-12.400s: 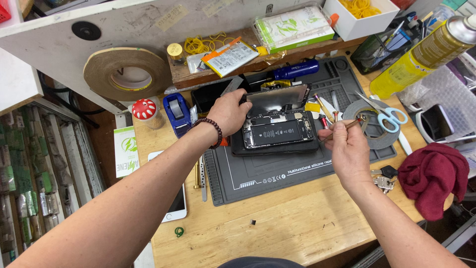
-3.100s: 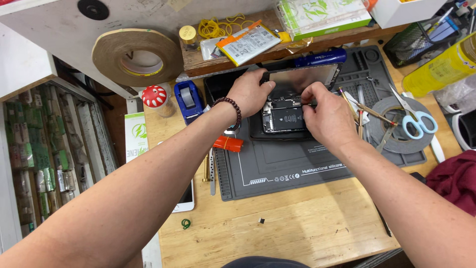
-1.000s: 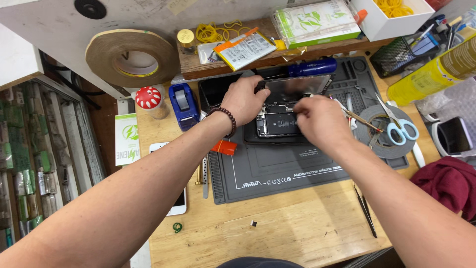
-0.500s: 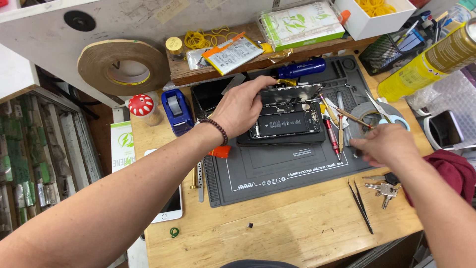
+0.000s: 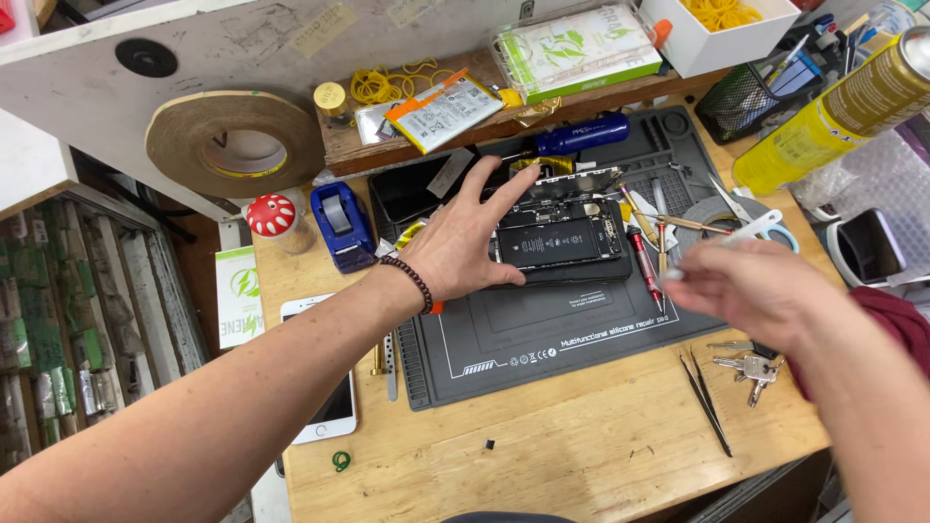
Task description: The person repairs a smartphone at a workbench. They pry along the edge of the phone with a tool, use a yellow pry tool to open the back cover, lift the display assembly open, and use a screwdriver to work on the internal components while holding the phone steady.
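An opened phone (image 5: pixel 567 240), its black battery and boards exposed, lies on a dark grey work mat (image 5: pixel 542 339). My left hand (image 5: pixel 465 242) is at the phone's left end with its fingers spread straight over it. Only the thumb touches the phone's lower left edge. My right hand (image 5: pixel 756 291) hovers blurred just right of the phone, shut on a thin white stick tool (image 5: pixel 741 232) that points up and to the right.
Red-handled screwdriver (image 5: pixel 644 261) and scissors (image 5: pixel 736 208) lie right of the phone. Black tweezers (image 5: pixel 707 402) and keys (image 5: pixel 746 366) sit on the wooden bench. Blue tape dispenser (image 5: pixel 341 225), big tape roll (image 5: pixel 232 145), white phone (image 5: pixel 325 407), yellow spray can (image 5: pixel 833 116) and red cloth (image 5: pixel 901 320) surround the mat.
My right hand has risen from near the keys toward the phone, now with a white stick tool in it. My left hand's fingers have spread and lifted off the phone.
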Tool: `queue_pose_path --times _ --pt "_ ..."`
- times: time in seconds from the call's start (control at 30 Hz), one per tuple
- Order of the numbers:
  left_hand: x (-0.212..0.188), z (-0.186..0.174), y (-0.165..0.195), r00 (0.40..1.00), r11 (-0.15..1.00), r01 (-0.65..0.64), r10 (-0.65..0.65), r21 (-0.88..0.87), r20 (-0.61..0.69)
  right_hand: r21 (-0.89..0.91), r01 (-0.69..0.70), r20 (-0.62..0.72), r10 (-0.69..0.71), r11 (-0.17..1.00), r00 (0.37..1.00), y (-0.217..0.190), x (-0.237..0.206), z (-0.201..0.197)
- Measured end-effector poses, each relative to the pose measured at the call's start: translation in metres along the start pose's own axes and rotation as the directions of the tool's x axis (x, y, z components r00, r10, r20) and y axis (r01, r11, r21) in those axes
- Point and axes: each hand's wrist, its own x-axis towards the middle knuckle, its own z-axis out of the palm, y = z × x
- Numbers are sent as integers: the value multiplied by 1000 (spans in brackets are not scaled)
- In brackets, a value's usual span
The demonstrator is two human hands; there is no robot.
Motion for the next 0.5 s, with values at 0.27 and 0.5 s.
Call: queue_pose_path --times 0.27,0.5 --pt "-1 4 -4 997 998 -63 64 28 -41 -172 381 -95 -401 908 911 14 -20 83" --pt "1 2 -4 999 1000 28 -28 4 31 -153 327 75 -319 932 945 7 -23 74"
